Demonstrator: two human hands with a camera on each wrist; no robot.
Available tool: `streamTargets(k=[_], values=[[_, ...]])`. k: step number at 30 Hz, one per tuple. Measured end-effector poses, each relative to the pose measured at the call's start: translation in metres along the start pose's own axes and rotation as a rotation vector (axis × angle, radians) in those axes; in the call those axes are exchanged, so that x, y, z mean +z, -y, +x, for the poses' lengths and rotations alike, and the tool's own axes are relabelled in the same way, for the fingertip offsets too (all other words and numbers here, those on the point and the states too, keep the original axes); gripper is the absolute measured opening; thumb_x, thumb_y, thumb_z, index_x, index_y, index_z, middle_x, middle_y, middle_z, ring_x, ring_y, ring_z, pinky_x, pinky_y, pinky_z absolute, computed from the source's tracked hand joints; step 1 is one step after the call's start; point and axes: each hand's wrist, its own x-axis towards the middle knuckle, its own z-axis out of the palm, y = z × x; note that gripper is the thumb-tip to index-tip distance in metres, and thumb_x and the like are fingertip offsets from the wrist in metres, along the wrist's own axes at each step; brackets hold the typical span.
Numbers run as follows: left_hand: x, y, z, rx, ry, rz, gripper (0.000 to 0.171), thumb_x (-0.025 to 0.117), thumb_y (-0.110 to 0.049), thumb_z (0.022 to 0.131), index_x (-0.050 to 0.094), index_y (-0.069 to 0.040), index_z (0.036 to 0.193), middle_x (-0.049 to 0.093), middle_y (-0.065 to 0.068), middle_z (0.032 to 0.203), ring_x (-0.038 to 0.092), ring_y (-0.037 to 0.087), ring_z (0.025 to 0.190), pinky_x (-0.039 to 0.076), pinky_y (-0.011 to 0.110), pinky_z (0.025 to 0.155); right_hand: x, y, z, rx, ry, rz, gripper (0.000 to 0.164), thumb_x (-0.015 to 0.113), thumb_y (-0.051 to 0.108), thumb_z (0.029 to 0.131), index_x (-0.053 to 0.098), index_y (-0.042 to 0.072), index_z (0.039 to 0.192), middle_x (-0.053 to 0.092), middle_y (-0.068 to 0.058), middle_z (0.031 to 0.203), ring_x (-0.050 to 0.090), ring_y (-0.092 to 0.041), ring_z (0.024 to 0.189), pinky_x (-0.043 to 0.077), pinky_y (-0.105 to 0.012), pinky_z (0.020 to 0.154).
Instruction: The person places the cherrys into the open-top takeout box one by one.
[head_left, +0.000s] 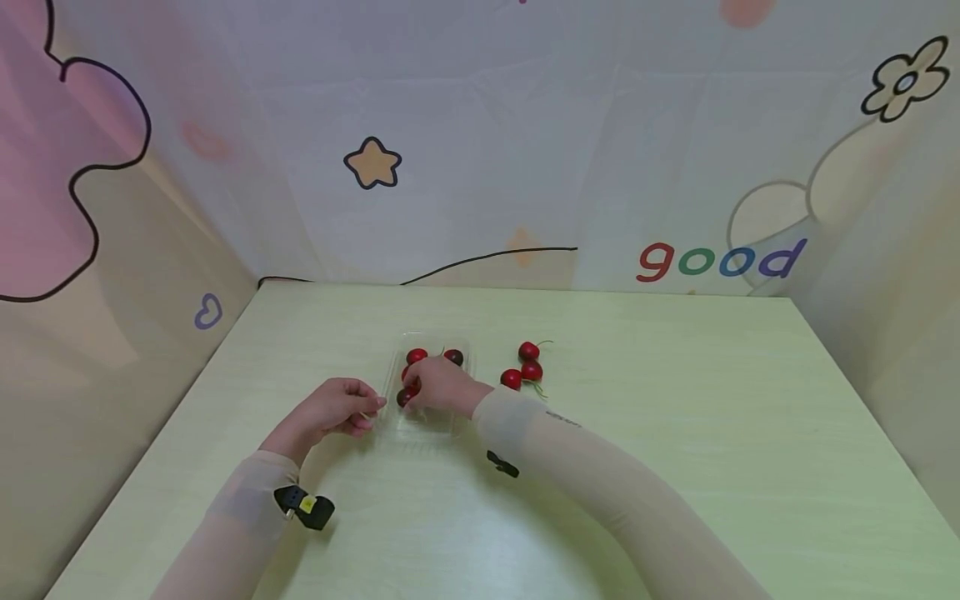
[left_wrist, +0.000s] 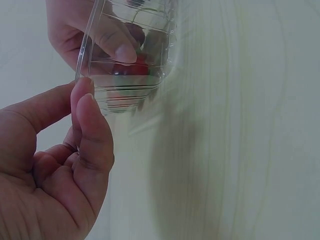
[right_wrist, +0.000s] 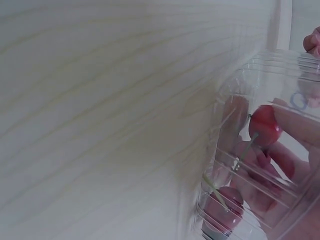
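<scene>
Clear plastic box, 1: near the middle of the table, ribbed at the walls; box just right of the left hand.

Cherries inside the box: at least 4 in the head view, some partly covered by the right hand, so the full count cannot be told. One red cherry at the far left, one dark cherry at the far right, one more partly hidden behind the fingers, and one nearer cherry at the right hand's fingertips.

Cherries outside the box: 3, grouped on the table to its right: far cherry, middle cherry, near cherry. Green stems, at least 2 among these.

Hands, 2. Left hand: thumb and fingertips pinching the box's left rim. Right hand: reaching into the box, fingers curled about the nearer cherry and gripping it.

Sleeves, 2, pale. Black wrist devices, 2: left device, right device.

Backdrop prints: 1 orange star, 1 purple heart, 1 word "good".
</scene>
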Motion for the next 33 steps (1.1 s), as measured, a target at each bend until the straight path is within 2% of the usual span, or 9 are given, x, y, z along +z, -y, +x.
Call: streamTargets(k=[10,16,25,29,33], values=[[0.000,-0.001,0.000,-0.003,0.005,-0.006,0.019,0.063,-0.017,0.102,0.062,0.001,0.109,0.061,0.002,0.086,0.059,0.010,0.067,0.056,0.021,0.064,-0.001,-0.001,0.000,-0.002,0.004,-0.011,0.037,0.079,0.023,0.091,0.071,0.010,0.124,0.073,-0.006,0.115,0.059,-0.016,0.095,0.054,-0.031,0.098],[0.000,0.000,0.001,-0.002,0.005,-0.008,0.019,0.062,-0.017,0.102,0.062,0.001,0.108,0.061,0.001,0.085,0.060,0.009,0.066,0.056,0.021,0.064,-0.006,-0.001,-0.002,-0.011,0.001,0.020,0.030,0.076,0.021,0.093,0.073,0.011,0.121,0.074,-0.006,0.114,0.062,-0.016,0.096,0.055,-0.030,0.097],[-0.001,0.001,0.001,-0.015,0.004,0.000,0.021,0.063,-0.019,0.102,0.062,0.000,0.110,0.061,0.003,0.087,0.060,0.011,0.068,0.057,0.021,0.065,-0.018,-0.006,-0.006,-0.084,-0.017,0.107,0.024,0.072,0.016,0.096,0.074,0.007,0.119,0.073,-0.009,0.115,0.060,-0.020,0.100,0.054,-0.032,0.095],[0.000,0.000,0.001,-0.018,0.004,0.003,0.022,0.063,-0.020,0.102,0.062,0.000,0.111,0.061,0.003,0.088,0.059,0.012,0.068,0.057,0.021,0.065,-0.025,-0.011,-0.013,-0.132,-0.024,0.144,0.022,0.069,0.017,0.098,0.073,0.007,0.117,0.073,-0.008,0.115,0.060,-0.020,0.101,0.053,-0.030,0.091],[-0.001,0.001,0.000,-0.017,0.002,0.003,0.023,0.063,-0.021,0.102,0.062,0.000,0.112,0.062,0.004,0.088,0.059,0.012,0.069,0.057,0.021,0.065,-0.033,-0.012,-0.021,-0.136,-0.047,0.165,0.019,0.068,0.017,0.099,0.073,0.008,0.114,0.074,-0.007,0.115,0.062,-0.018,0.098,0.053,-0.027,0.086]])
